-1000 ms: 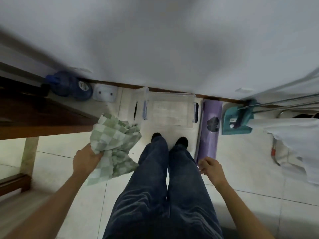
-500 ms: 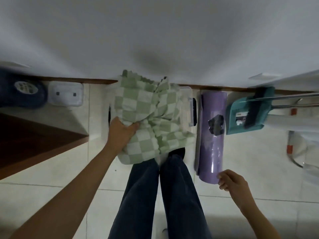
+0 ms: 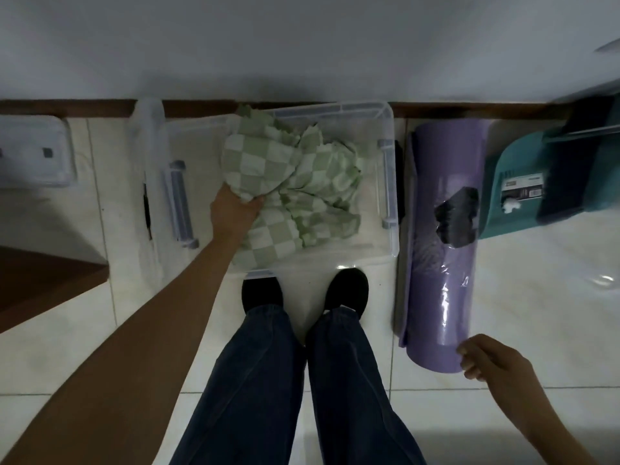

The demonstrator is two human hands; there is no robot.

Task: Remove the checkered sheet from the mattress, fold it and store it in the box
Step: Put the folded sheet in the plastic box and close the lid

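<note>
Risk one: the checkered sheet (image 3: 302,182) lies in the clear box (image 3: 339,107) as a crumpled bundle rather than a flat fold; the heap looks high enough that, in my judgement, it could stand above the rim and stop the lid (image 3: 151,156), which sits just left of the box, from seating.

Risk two: one corner of the cloth pokes up at the far-left rim and another part lies against the near-left wall under the forearm; either could hang outside or get trapped under the lid if not tucked in.

Risk three: bunched cloth tends to spring up on release; a release without pressing down may leave it looser.

Left hand (image 3: 233,209): inside the box at the left side of the bundle; fingers (image 3: 255,200) curl tightly into a gathered wad of the sheet and grip it.

Right hand (image 3: 496,364): near right, well apart from the box, just beside the near end of the purple roll (image 3: 443,283) on the floor; fingers (image 3: 469,360) loosely curled and holding nothing; contact with the roll cannot be determined.
</note>
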